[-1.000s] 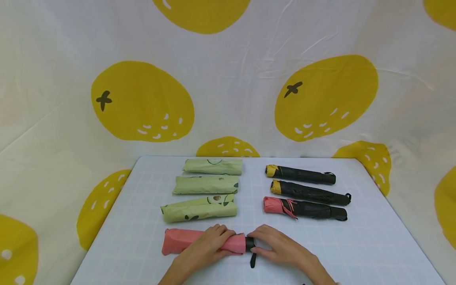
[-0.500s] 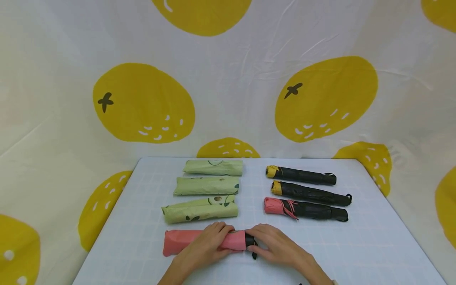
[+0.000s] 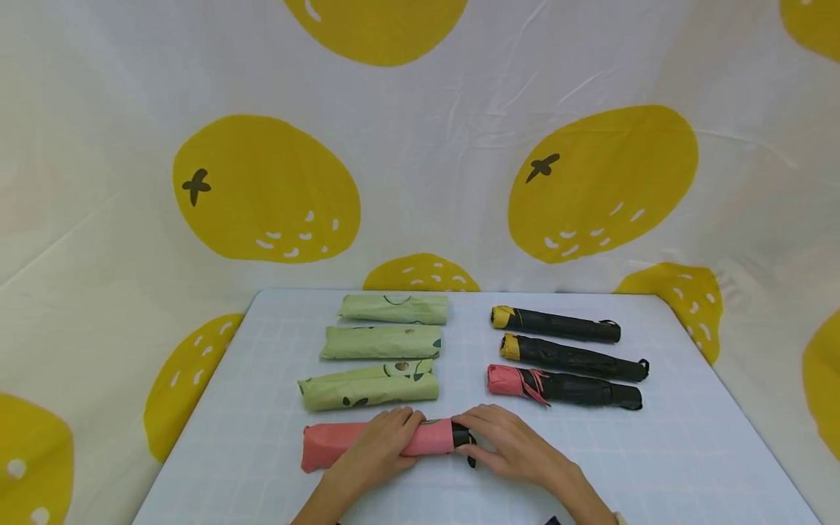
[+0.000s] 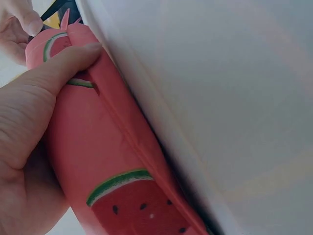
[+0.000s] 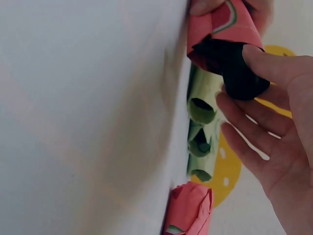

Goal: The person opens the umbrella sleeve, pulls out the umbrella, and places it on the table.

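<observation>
A pink folded umbrella (image 3: 323, 446) with a watermelon print lies on the near part of the table, a black handle (image 3: 461, 435) at its right end. My left hand (image 3: 375, 448) grips the pink fabric. In the left wrist view its thumb (image 4: 73, 61) lies along the top near the handle end. My right hand (image 3: 515, 446) pinches the black handle between thumb and fingertips. The right wrist view shows the handle's black end (image 5: 239, 73) against the thumb, other fingers spread below. A small dark strap (image 3: 471, 461) shows beside the right thumb.
Several green printed fabric rolls (image 3: 367, 386) lie in a column behind the pink umbrella; the right wrist view shows their hollow ends (image 5: 201, 110). To the right rest black folded umbrellas (image 3: 571, 357) with yellow or pink ends. Behind the table (image 3: 656, 467) hangs a fruit-print curtain (image 3: 426, 182).
The umbrella's handle end has shifted slightly away from me, and my right hand has moved with it. The strap, hanging down earlier, now sits closer to the handle. My left hand keeps its grip.
</observation>
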`<state>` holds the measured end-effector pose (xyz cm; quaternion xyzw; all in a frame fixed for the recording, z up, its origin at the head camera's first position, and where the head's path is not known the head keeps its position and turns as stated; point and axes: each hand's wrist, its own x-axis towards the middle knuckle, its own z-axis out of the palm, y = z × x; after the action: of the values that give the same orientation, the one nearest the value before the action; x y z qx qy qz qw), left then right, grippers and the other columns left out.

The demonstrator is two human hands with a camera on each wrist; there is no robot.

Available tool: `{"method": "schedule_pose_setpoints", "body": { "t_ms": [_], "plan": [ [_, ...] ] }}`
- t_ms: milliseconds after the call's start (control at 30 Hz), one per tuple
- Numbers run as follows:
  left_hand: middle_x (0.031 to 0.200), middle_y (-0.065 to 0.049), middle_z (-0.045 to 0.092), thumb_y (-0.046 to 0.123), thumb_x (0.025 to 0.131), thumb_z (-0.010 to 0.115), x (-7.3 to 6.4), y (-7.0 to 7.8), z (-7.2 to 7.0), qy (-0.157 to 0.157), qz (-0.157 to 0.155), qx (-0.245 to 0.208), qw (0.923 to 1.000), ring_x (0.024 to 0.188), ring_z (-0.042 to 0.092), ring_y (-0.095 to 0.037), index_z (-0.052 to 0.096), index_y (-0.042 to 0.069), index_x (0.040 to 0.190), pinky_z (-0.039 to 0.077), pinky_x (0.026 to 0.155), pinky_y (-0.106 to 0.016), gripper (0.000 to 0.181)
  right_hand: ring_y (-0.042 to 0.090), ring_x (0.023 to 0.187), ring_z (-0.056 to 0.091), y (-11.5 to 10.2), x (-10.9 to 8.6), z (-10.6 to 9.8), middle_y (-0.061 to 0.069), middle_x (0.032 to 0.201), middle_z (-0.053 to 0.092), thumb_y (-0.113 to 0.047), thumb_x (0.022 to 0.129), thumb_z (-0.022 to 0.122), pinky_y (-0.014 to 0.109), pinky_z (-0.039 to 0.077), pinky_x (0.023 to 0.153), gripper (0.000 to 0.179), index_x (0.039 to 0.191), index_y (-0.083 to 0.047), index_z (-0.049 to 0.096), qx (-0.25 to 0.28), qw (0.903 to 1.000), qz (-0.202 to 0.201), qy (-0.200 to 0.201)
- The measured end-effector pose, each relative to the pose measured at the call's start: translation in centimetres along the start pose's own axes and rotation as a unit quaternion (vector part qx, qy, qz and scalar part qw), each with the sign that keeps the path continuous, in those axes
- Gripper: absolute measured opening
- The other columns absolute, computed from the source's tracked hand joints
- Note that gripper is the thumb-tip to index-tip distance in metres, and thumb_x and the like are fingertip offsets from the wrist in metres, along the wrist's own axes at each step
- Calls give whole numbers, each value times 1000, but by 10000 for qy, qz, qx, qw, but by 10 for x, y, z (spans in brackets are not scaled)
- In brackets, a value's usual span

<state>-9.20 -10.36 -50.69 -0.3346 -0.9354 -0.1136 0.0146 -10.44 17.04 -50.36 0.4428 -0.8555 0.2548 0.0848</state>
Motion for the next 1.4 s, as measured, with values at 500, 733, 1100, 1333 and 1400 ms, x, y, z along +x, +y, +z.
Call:
{"method": "schedule_pose_setpoints", "body": {
  "t_ms": [500,733,1100,1333,1400],
  "plan": [
    [117,-2,63,23,82,88,-2,-2,-2,124,-15,-5,9999,110,61,-18,59,12,126,52,96,-38,54,10,109,65,6,-4,-17,-10,118,69,-33,102,67,39,56,93,31,128,-16,69,358,9977,489,-292],
    [116,-2,63,24,82,89,-1,-3,-2,252,84,40,9996,109,61,-18,59,11,125,52,94,-38,54,11,112,65,8,-9,-23,-9,121,69,-37,102,65,40,56,94,34,130,-18,69,553,9948,748,-413],
    [111,-1,63,23,82,88,-1,-2,0,410,293,247,9984,103,61,-16,57,10,121,53,91,-34,52,7,110,63,4,-2,-19,-11,122,67,-36,102,66,35,55,93,36,131,-16,65,842,9915,876,-469],
    [110,0,62,24,82,88,1,0,-1,399,324,297,9982,104,62,-16,57,10,121,53,92,-34,51,9,111,64,2,3,-11,-3,123,68,-30,102,66,35,56,93,41,136,-6,63,774,9926,731,-578],
    [112,-1,62,24,83,88,0,0,-1,391,298,272,9984,106,62,-16,57,10,122,53,93,-35,52,12,113,65,2,2,-9,0,125,69,-29,103,66,37,56,93,43,138,-4,62,732,9935,653,-575]
  ]
}}
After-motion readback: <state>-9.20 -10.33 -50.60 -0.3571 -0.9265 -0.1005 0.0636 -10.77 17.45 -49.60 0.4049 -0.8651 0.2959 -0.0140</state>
